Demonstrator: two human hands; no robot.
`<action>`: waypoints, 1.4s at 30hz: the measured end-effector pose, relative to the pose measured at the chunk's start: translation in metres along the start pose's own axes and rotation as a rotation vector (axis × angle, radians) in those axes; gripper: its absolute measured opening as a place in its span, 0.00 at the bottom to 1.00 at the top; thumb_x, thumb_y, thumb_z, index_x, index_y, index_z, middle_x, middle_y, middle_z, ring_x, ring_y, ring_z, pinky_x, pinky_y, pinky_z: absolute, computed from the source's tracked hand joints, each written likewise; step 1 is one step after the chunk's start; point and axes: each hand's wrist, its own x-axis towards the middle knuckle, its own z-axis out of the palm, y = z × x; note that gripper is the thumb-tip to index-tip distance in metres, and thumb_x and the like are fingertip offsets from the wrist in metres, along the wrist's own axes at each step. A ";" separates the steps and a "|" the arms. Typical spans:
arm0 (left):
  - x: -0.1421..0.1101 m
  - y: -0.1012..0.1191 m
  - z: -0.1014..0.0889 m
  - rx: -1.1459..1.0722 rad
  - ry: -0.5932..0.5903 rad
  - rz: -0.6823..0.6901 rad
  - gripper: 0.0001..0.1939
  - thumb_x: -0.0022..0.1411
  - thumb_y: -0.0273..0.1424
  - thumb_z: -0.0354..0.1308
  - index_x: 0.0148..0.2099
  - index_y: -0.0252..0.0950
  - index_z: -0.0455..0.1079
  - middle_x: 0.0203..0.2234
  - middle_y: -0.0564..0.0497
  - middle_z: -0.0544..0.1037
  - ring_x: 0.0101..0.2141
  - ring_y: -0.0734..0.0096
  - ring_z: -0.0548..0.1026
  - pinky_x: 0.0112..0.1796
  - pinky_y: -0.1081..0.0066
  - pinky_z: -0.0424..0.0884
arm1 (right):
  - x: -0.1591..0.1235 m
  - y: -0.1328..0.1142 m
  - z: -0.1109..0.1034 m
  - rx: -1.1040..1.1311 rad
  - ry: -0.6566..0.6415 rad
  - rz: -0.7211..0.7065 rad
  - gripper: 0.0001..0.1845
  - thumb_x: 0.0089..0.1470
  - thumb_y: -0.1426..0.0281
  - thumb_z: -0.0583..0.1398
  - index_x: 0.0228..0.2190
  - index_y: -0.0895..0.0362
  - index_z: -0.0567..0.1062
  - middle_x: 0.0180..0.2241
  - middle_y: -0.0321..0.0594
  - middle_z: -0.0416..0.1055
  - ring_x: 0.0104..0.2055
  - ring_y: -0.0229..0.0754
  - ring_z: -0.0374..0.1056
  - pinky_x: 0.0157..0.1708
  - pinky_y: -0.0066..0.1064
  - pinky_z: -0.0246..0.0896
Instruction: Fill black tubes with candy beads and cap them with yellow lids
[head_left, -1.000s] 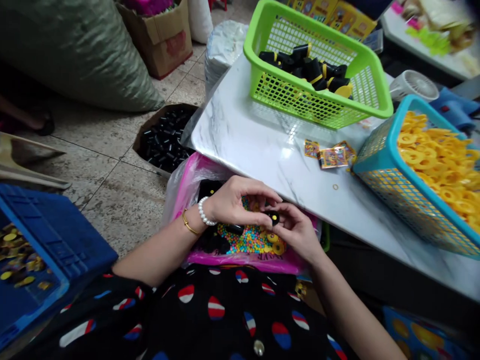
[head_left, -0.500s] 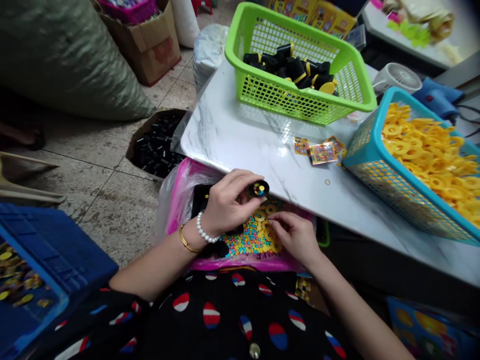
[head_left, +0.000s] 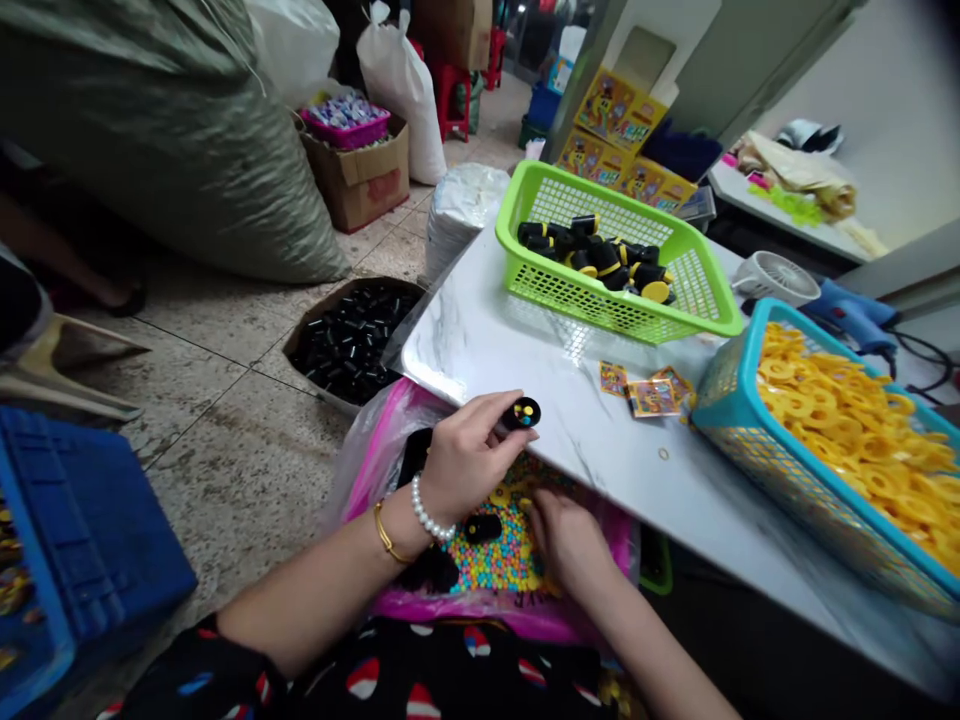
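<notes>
My left hand [head_left: 469,455] is wrapped round a small black plastic cup [head_left: 523,413], held tilted above the pink-edged tray [head_left: 499,618], its mouth towards me. A few yellow and blue candy beads show inside the cup. Many small coloured candy beads [head_left: 499,560] fill the tray, with yellow rings [head_left: 510,493] among them. Another black cup [head_left: 482,527] lies on the beads below my left wrist. Down at the tray's right side, my right hand [head_left: 568,537] has its fingers curled together by the yellow pieces; what they hold, if anything, is hidden.
On the marble-patterned table [head_left: 465,330] stand a green basket [head_left: 622,310] of black-and-yellow cups and a blue basket [head_left: 720,400] of yellow rings. Small printed packets [head_left: 652,397] lie between them. Black cups [head_left: 349,340] fill a floor container at left; a blue crate [head_left: 97,510] stands nearby.
The view has tilted up, so the surroundings sit lower in the picture. My left hand still grips the cup. My right hand has gone lower among the tray's contents, its fingers more curled.
</notes>
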 end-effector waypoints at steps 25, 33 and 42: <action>0.005 0.008 0.000 -0.092 -0.017 -0.087 0.16 0.56 0.23 0.62 0.48 0.33 0.73 0.38 0.46 0.81 0.32 0.73 0.78 0.35 0.71 0.78 | 0.053 -0.015 -0.122 1.464 0.069 0.132 0.14 0.46 0.65 0.70 0.31 0.59 0.74 0.24 0.36 0.75 0.19 0.30 0.66 0.20 0.20 0.62; 0.010 0.013 -0.001 -0.188 -0.124 -0.176 0.11 0.54 0.21 0.61 0.41 0.34 0.75 0.33 0.50 0.80 0.24 0.77 0.75 0.29 0.75 0.76 | 0.054 -0.022 -0.124 1.334 0.143 0.126 0.16 0.47 0.60 0.68 0.28 0.58 0.72 0.17 0.31 0.68 0.16 0.32 0.60 0.16 0.23 0.56; 0.009 0.018 -0.003 -0.253 -0.166 -0.244 0.17 0.56 0.22 0.60 0.49 0.36 0.74 0.34 0.50 0.81 0.29 0.75 0.77 0.31 0.76 0.75 | 0.048 -0.023 -0.113 1.195 0.335 0.027 0.12 0.53 0.61 0.65 0.32 0.56 0.72 0.28 0.34 0.69 0.27 0.33 0.63 0.27 0.23 0.61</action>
